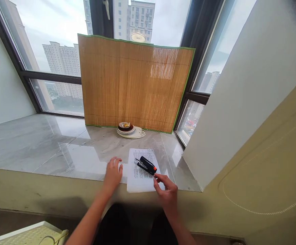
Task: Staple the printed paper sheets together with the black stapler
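Note:
A black stapler [148, 165] with an orange-red spot at its near end lies over printed paper sheets [140, 183]. Its arms look parted, and a metal strip shows at the far end. My right hand [167, 190] pinches the near end of the stapler between thumb and index finger. Whether a small piece is also between those fingertips, I cannot make out. My left hand [114, 173] rests just left of the paper on the marble sill, fingers apart and slightly bent, with nothing in it. The paper reaches a little past the sill's front edge.
Behind the paper, a stack of small plates [126, 129] stands on a pale oval board [139, 132]. A bamboo mat [132, 85] with green edging leans against the window. The marble sill [73, 149] ends at a white wall [239, 85] on the right. A cream-coloured rack [28, 234] is at lower left.

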{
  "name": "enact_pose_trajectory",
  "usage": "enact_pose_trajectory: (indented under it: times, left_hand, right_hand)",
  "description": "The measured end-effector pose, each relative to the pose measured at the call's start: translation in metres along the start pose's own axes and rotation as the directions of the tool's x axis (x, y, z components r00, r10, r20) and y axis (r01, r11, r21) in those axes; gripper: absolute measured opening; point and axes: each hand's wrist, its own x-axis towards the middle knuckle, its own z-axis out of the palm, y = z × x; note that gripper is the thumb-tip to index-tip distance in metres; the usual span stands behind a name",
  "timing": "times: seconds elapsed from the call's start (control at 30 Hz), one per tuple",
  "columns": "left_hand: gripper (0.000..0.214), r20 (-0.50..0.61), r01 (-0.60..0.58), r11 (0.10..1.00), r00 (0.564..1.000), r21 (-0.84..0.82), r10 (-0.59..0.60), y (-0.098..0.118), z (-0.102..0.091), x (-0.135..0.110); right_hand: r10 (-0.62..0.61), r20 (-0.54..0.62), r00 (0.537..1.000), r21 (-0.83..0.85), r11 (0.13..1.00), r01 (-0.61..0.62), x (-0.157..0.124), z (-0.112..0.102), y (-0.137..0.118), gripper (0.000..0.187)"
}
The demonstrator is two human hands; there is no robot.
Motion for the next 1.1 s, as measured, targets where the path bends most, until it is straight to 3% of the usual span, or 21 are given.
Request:
enact_pose_trajectory:
  times: [0.07, 0.17, 0.27, 0.37, 0.5, 0.73, 0.93, 1.1]
  left_hand:
    - [0.034, -0.001, -0.019, 0.928, 1.0, 0.371, 0.021, -0.035, -0.003, 0.028]
    - [0.048, 0.012, -0.017, 0.746, 1.0, 0.666, 0.012, -0.068, -0.001, 0.044]
    - [0.053, 0.033, -0.039, 0.663, 0.999, 0.747, 0.021, -0.075, 0.002, 0.041]
    - [0.052, 0.046, -0.046, 0.656, 0.999, 0.753, 0.017, -0.071, 0.002, 0.038]
    - [0.051, 0.034, -0.032, 0.642, 0.999, 0.766, 0.009, -0.068, 0.0, 0.038]
    - [0.046, 0.015, -0.016, 0.638, 1.0, 0.77, 0.008, -0.07, 0.001, 0.039]
    - [0.049, 0.021, -0.029, 0.679, 1.0, 0.733, 0.021, -0.07, 0.001, 0.038]
    - [0.049, 0.024, -0.028, 0.61, 1.0, 0.792, 0.014, -0.073, 0.003, 0.039]
  right_hand:
    - [0.063, -0.039, 0.997, -0.066, 0.996, -0.065, 0.007, -0.011, 0.02, 0.022]
    - [0.076, -0.104, 0.992, -0.214, 0.972, -0.097, 0.029, -0.022, 0.048, 0.023]
    - [0.028, -0.071, 0.997, -0.414, 0.909, -0.055, 0.077, -0.02, 0.078, 0.027]
    - [0.128, 0.065, 0.99, -0.654, 0.754, -0.055, 0.14, -0.005, 0.109, 0.028]
    - [0.193, 0.105, 0.976, -0.72, 0.691, -0.059, 0.197, 0.021, 0.142, 0.022]
    - [0.214, 0.214, 0.953, -0.755, 0.655, 0.023, 0.203, 0.036, 0.174, 0.021]
    - [0.26, 0.216, 0.941, -0.806, 0.592, 0.022, 0.197, 0.035, 0.17, 0.021]
    - [0.315, 0.256, 0.914, -0.82, 0.571, 0.033, 0.198, 0.037, 0.166, 0.023]
